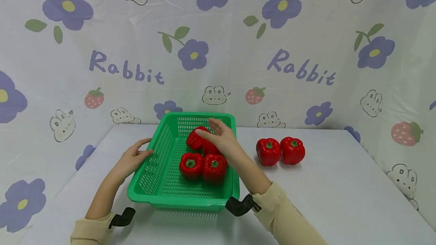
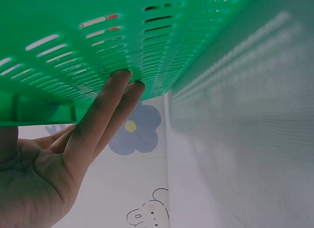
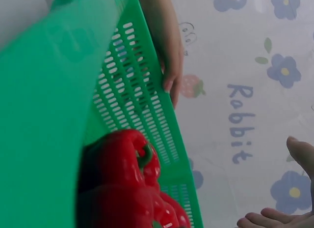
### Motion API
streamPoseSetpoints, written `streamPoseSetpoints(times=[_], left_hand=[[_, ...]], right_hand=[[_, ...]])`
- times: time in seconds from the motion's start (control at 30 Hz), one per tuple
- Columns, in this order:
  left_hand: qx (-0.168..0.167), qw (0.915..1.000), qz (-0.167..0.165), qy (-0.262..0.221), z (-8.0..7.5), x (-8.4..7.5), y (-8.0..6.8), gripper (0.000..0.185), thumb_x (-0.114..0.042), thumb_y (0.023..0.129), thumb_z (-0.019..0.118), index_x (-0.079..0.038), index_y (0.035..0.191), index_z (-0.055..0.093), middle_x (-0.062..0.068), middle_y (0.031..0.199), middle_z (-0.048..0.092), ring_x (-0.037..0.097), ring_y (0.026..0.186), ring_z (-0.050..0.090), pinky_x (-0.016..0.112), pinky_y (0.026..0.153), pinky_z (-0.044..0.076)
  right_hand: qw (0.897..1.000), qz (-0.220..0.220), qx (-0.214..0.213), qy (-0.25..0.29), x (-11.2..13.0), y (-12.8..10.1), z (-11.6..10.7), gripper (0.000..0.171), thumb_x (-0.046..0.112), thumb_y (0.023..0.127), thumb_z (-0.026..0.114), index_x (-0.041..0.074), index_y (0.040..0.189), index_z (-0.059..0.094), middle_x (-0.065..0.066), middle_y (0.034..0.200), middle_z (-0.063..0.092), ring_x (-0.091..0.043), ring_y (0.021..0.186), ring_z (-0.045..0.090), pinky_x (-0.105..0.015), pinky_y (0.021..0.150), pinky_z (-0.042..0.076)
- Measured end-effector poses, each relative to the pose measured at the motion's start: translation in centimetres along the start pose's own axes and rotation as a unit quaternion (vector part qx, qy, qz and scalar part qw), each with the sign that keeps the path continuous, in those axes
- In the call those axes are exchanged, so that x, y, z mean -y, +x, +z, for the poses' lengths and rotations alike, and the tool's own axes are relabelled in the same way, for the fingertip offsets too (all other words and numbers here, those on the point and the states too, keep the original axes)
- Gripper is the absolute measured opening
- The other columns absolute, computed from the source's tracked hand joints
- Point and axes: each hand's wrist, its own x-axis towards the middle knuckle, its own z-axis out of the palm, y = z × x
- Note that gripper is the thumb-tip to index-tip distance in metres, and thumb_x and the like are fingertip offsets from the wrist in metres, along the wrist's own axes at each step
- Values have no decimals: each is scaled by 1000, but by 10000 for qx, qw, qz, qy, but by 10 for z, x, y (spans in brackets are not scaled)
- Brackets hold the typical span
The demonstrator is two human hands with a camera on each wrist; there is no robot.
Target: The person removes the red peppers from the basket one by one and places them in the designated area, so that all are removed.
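A green plastic basket [image 1: 139,196] with slotted walls holds several red bell peppers [image 1: 191,166] in its right half. My left hand [image 1: 131,160] grips the basket's left rim, thumb over the top edge. In the left wrist view, its fingers [image 2: 105,110] lie along the outside of the slotted wall. My right hand [image 1: 223,139] is above the basket's right side, thumb and fingers spread with nothing between them. It partly covers a pepper at the back. In the right wrist view, the right hand [image 3: 289,208] appears at the lower right, beyond the basket edge.
Two more red bell peppers [image 1: 268,152] stand side by side on the white table [image 1: 327,184], right of the basket. Behind the table hangs a white cloth [image 1: 225,67] printed with flowers, rabbits and strawberries. A black wrist mount [image 1: 240,206] overlaps the basket's front right corner.
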Motion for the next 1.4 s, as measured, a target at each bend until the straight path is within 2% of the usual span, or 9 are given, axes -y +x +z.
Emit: streamPoseSetpoints(times=[0.13, 0.37, 0.5, 0.93, 1.13, 1.4], left_hand=[[12, 10000, -11, -27, -1, 0, 1, 60, -26, 103, 48, -4, 153, 26, 30, 114, 66, 19, 85, 71, 30, 72, 56], [30, 10000, -22, 46, -2, -1, 3, 61, -27, 103, 48, -4, 154, 25, 31, 118, 64, 21, 88, 71, 29, 73, 55], [69, 10000, -61, -16, -2, -1, 3, 61, -27, 103, 48, -4, 154, 24, 31, 118, 65, 19, 86, 71, 29, 73, 55], [105, 9999, -96, -10, -3, -5, 6, 61, -27, 103, 48, -5, 154, 24, 30, 117, 65, 19, 85, 71, 29, 73, 55], [137, 9998, -141, -26, -4, -5, 8, 61, -29, 103, 48, -6, 154, 23, 29, 116, 65, 16, 82, 70, 29, 71, 55], [160, 9998, -145, -5, -6, -4, 10, 62, -30, 103, 48, -6, 154, 23, 30, 118, 64, 17, 84, 70, 29, 72, 55]], right_hand=[[9995, 179, 265, -30, -5, 1, 9, 73, 33, 87, 72, 18, 150, 37, -5, 157, 38, -25, 148, 31, -53, 118, 27], [9971, 450, 606, 5, -16, 2, 26, 79, 37, 86, 74, 15, 151, 36, -1, 155, 40, -24, 147, 31, -49, 117, 30], [9961, 463, 741, -124, -20, 1, 35, 78, 37, 86, 74, 14, 150, 37, -4, 156, 40, -25, 147, 31, -51, 116, 31], [9954, 392, 352, -806, -23, 8, 50, 84, 35, 82, 78, 10, 150, 36, -7, 156, 38, -29, 145, 32, -55, 111, 36], [9931, 252, 422, -1065, -23, 8, 53, 82, 28, 83, 78, 6, 150, 35, -11, 155, 39, -32, 143, 35, -56, 110, 37], [9924, 186, 656, -1029, -26, 9, 56, 82, 20, 82, 79, 2, 149, 34, -14, 155, 38, -32, 144, 34, -50, 114, 35]])
